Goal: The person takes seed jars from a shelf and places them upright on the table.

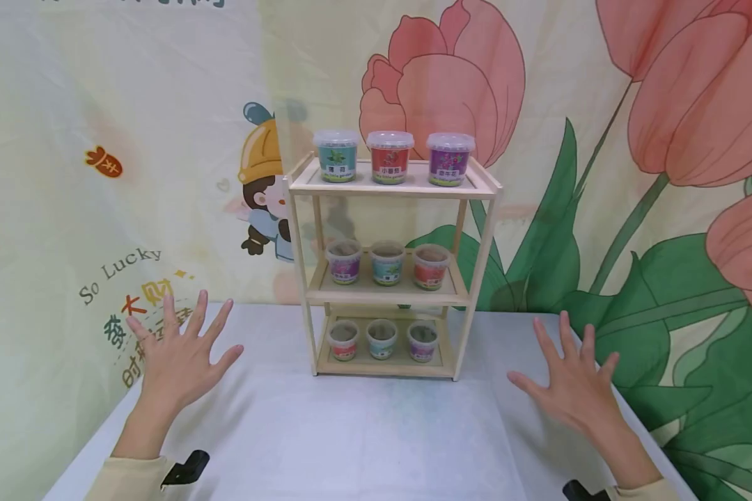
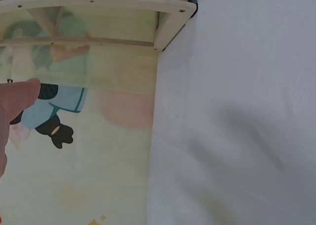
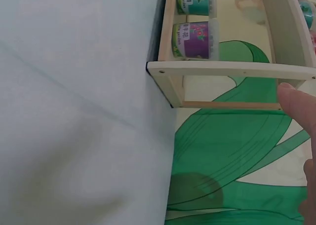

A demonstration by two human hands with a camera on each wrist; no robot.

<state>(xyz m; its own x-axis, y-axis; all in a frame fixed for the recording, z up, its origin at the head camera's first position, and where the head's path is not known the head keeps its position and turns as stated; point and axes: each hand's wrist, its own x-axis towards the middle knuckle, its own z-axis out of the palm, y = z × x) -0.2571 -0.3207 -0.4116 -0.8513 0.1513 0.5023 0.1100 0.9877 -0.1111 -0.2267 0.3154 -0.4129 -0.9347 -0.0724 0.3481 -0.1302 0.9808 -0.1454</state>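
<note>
My left hand (image 1: pixel 180 363) is held over the left side of the table, fingers spread and straight, holding nothing. Over the right side my right hand (image 1: pixel 573 386) is likewise spread and holds nothing. Between them, farther back, stands a three-tier wooden shelf (image 1: pixel 385 300). Its top tier carries a teal cup (image 1: pixel 336 158), a red cup (image 1: pixel 390 160) and a purple cup (image 1: pixel 449 161), all with clear lids. On the middle tier sit a purple cup (image 1: pixel 344 264), a teal cup (image 1: pixel 386 266) and a red cup (image 1: pixel 430 268). The bottom tier bears a red cup (image 1: pixel 343 342), a teal cup (image 1: pixel 381 341) and a purple cup (image 1: pixel 423 343).
A white cloth covers the table (image 1: pixel 376 438). Behind the shelf hangs a printed backdrop (image 1: pixel 627 229) with large pink tulips, green leaves and a cartoon figure. Part of the shelf frame (image 3: pixel 232 68) shows in both wrist views, with a thumb near it in each.
</note>
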